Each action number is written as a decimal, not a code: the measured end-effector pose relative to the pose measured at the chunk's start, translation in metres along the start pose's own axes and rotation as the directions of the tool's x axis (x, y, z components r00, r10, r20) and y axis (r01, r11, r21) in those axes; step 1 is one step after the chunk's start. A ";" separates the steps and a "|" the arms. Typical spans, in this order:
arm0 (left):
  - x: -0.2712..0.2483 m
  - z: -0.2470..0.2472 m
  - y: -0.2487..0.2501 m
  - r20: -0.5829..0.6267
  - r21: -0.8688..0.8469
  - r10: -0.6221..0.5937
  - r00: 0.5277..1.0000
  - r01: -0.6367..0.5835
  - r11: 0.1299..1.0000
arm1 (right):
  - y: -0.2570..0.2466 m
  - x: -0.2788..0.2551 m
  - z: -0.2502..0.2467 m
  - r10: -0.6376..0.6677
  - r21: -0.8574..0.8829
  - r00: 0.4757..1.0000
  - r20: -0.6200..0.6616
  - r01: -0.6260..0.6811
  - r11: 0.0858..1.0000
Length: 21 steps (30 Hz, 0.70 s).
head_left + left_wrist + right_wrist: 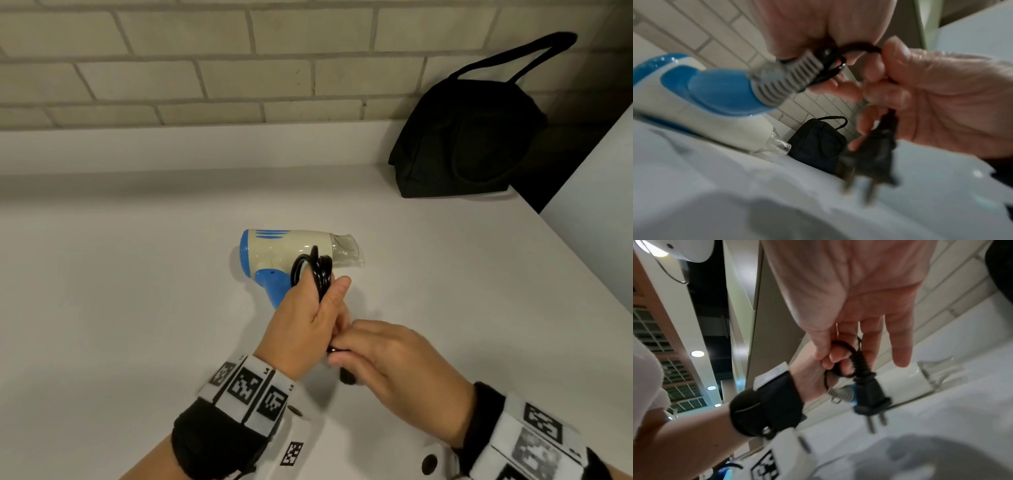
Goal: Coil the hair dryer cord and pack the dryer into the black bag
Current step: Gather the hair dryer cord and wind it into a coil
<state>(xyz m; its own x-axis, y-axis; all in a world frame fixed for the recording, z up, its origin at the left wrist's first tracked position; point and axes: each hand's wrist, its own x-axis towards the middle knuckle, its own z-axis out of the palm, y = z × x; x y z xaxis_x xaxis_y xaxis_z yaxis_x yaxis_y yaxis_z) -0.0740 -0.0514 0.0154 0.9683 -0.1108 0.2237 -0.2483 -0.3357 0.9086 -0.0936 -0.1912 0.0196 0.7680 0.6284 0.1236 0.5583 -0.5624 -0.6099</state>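
A cream and blue hair dryer lies on its side on the white counter, its clear nozzle pointing right. My left hand grips the coiled black cord in a bundle just in front of the blue handle. My right hand meets it from the right and pinches the cord's end just behind the plug, which hangs prongs-down over the counter. The left wrist view shows the grey strain relief at the handle's end, with the cord running into my left fist.
The black bag stands upright at the back right against the brick wall, with one strap up. A white panel borders the counter on the right.
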 end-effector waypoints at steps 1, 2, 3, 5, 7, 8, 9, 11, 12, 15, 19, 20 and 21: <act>-0.001 0.000 -0.002 0.034 0.045 0.005 0.999 -0.007 0.999 | 0.002 -0.001 -0.005 0.008 -0.025 1.000 -0.026 -0.009 1.000; -0.003 0.000 -0.003 0.081 0.082 -0.001 0.997 -0.006 0.997 | 0.004 -0.002 -0.009 -0.002 -0.073 0.999 -0.046 -0.001 0.997; -0.005 0.001 -0.002 0.130 0.104 -0.012 0.991 -0.001 0.995 | 0.005 -0.003 -0.014 -0.031 -0.137 0.998 -0.063 0.022 0.990; -0.008 0.003 0.000 0.190 0.079 -0.046 0.981 0.031 0.996 | 0.003 -0.004 -0.021 -0.095 -0.255 0.994 -0.060 0.076 0.964; -0.007 0.001 0.004 0.223 0.001 -0.112 0.968 0.115 0.993 | 0.001 -0.005 -0.027 -0.142 -0.343 0.988 -0.054 0.116 0.932; -0.006 -0.001 0.006 0.249 -0.021 -0.149 0.957 0.159 0.987 | 0.000 -0.006 -0.031 -0.160 -0.390 0.986 -0.050 0.128 0.912; -0.005 -0.004 0.007 0.283 -0.020 -0.185 0.941 0.198 0.980 | -0.001 -0.007 -0.035 -0.167 -0.437 0.985 -0.039 0.133 0.890; -0.004 -0.007 0.008 0.363 0.005 -0.243 0.900 0.259 0.966 | -0.004 -0.006 -0.042 -0.192 -0.495 0.981 -0.024 0.155 0.855; -0.004 -0.008 0.008 0.402 0.012 -0.263 0.877 0.282 0.959 | -0.004 -0.005 -0.046 -0.215 -0.506 0.976 -0.019 0.176 0.844; -0.005 -0.013 0.006 0.527 -0.034 -0.283 0.801 0.353 0.935 | -0.004 0.004 -0.055 -0.313 -0.559 0.949 0.050 0.286 0.778; -0.005 -0.021 0.008 0.687 -0.125 -0.243 0.684 0.441 0.889 | -0.002 0.019 -0.067 -0.414 -0.642 0.908 0.065 0.355 0.679; -0.004 -0.022 0.008 0.721 -0.126 -0.216 0.659 0.431 0.893 | -0.001 0.024 -0.067 -0.429 -0.658 0.902 0.045 0.350 0.667; -0.003 -0.023 0.009 0.749 -0.115 -0.198 0.633 0.418 0.901 | 0.001 0.029 -0.067 -0.433 -0.663 0.901 0.026 0.340 0.667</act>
<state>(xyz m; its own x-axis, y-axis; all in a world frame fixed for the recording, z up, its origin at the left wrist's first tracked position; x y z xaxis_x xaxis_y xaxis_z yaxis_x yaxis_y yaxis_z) -0.0786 -0.0329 0.0308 0.6426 -0.7041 -0.3023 0.1841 -0.2411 0.9529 -0.0500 -0.2097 0.0748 0.4423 0.8237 0.3548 0.8413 -0.5181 0.1542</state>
